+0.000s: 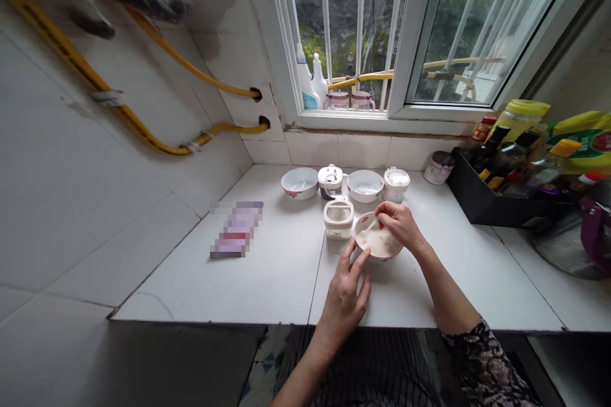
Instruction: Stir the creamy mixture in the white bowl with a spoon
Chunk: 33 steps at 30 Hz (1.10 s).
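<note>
My right hand (397,224) pinches a small white spoon (369,227), its tip in the pale contents of a round bowl (380,257). At the bowl's left front side, my left hand (347,289) rests its fingertips on the rim, fingers apart. Just left of this bowl stands a square-topped container (338,219) with a pale lid. Behind are a white bowl (365,186), a lidded jar with dark contents (330,182) and a white lidded jar (396,184). Another bowl (300,184) with a spoon inside sits farther left.
A blurred purple packet (237,230) lies on the white tiled counter (267,286) at left. On the right are a small jar (438,167), a black box (491,202) of bottles and a pot with a purple handle (594,238). A window is behind.
</note>
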Motion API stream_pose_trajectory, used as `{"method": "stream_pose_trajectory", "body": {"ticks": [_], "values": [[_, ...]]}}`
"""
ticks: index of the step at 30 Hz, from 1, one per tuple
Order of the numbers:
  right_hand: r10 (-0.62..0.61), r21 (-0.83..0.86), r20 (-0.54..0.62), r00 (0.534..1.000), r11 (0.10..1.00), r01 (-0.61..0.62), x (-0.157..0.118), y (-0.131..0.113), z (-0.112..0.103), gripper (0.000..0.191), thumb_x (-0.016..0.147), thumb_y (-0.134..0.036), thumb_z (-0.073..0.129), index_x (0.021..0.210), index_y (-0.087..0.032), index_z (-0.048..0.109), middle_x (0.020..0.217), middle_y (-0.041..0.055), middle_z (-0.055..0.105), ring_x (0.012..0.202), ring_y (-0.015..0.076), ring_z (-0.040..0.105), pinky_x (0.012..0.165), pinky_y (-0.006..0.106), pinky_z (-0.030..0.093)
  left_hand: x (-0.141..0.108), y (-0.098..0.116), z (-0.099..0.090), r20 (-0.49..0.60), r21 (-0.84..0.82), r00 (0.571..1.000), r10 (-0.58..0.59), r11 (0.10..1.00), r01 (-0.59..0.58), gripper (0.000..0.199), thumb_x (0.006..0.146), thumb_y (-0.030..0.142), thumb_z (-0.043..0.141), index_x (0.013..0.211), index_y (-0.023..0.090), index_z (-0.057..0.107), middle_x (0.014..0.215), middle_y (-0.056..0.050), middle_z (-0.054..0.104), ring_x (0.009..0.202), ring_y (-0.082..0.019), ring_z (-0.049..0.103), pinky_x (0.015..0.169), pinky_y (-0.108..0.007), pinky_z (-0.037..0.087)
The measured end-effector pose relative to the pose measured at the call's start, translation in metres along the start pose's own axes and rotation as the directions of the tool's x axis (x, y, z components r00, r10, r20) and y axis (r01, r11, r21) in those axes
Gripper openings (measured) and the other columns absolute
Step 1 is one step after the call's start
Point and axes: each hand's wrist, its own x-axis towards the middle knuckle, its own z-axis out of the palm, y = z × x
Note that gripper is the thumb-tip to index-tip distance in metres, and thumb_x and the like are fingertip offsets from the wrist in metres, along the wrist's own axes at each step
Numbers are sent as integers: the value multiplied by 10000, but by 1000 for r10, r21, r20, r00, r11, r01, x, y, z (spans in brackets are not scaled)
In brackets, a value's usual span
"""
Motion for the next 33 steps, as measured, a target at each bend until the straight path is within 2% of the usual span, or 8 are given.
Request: {"method": "stream_pose_trajectory", "body": {"ticks": [4, 9, 15, 23, 29, 33], "values": [[77, 114, -17, 997, 991, -74, 3, 4, -5, 137, 643, -257, 494, 673, -202, 616, 517, -18, 587, 530, 147, 544, 584, 265, 436, 0, 0, 0, -3, -5, 1000, 4, 1000, -4, 581, 912, 47, 455, 1452, 248, 384, 1532, -139, 312, 1415, -276, 377, 1103, -436, 431], [122, 184, -74, 990, 977, -107, 6, 4, -12, 137, 617, -267, 513, 646, -191, 622, 493, -21, 571, 502, 135, 522, 559, 263, 416, 1, 1, -1, 10, -7, 1000, -3, 1000, 3, 574, 919, 53, 452, 1454, 249, 379, 1530, -139, 304, 1428, -270, 354, 1112, -438, 419], [194, 323, -79, 978, 933, -159, 7, -1, -17, 111, 583, -270, 547, 612, -191, 619, 442, -22, 565, 470, 124, 481, 538, 262, 409, 1, 0, 0, -1, -3, 1000, -1, 1000, 1, 569, 913, 53, 455, 1444, 245, 392, 1532, -137, 309, 1425, -272, 360, 1110, -438, 424], [263, 411, -74, 962, 887, -211, 8, 0, -18, 103, 546, -232, 546, 579, -184, 630, 426, -13, 566, 450, 121, 477, 513, 264, 402, 1, 1, 0, -3, -7, 1000, -4, 1000, 4, 572, 909, 46, 456, 1442, 242, 394, 1534, -143, 306, 1422, -275, 365, 1110, -440, 423], [265, 479, -101, 959, 858, -186, 11, -2, -14, 94, 563, -249, 585, 597, -180, 639, 452, -10, 583, 477, 125, 499, 537, 270, 417, 0, 0, 1, -5, -23, 1000, -2, 1000, 1, 569, 913, 45, 451, 1443, 245, 394, 1537, -139, 299, 1429, -268, 354, 1115, -435, 418], [199, 475, -182, 963, 875, -91, 10, -9, 1, 110, 641, -277, 606, 692, -186, 638, 526, -8, 624, 526, 136, 538, 603, 289, 458, 0, 1, 1, -6, -23, 1000, -6, 1000, 5, 578, 904, 40, 453, 1442, 244, 395, 1538, -133, 303, 1431, -270, 350, 1120, -440, 414]]}}
